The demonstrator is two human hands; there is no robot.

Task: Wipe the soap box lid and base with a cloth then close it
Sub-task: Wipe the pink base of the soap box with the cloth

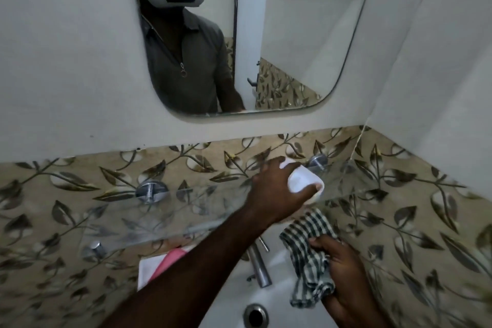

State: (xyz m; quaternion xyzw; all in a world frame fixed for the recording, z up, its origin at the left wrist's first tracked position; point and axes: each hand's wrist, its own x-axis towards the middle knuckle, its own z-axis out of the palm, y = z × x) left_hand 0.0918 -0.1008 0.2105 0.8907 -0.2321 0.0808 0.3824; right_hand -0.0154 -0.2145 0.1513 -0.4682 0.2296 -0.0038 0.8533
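My left hand (pixel 277 192) reaches forward over the glass shelf (pixel 127 205) and grips a white soap box (pixel 303 181) at the shelf's right end. The box looks closed, though my fingers hide part of it. Lower right, above the basin, my right hand (pixel 343 269) clutches a crumpled green-and-white checked cloth (pixel 308 255). The cloth hangs just below the box and does not touch it.
A white sink (pixel 282 298) with a drain hole (pixel 256 315) and a metal tap (pixel 259 266) lies below. A pink and white item (pixel 157 263) rests at the sink's left. Chrome shelf mounts (pixel 150 192) stick out of the leaf-patterned tiles. A mirror (pixel 292 34) hangs above.
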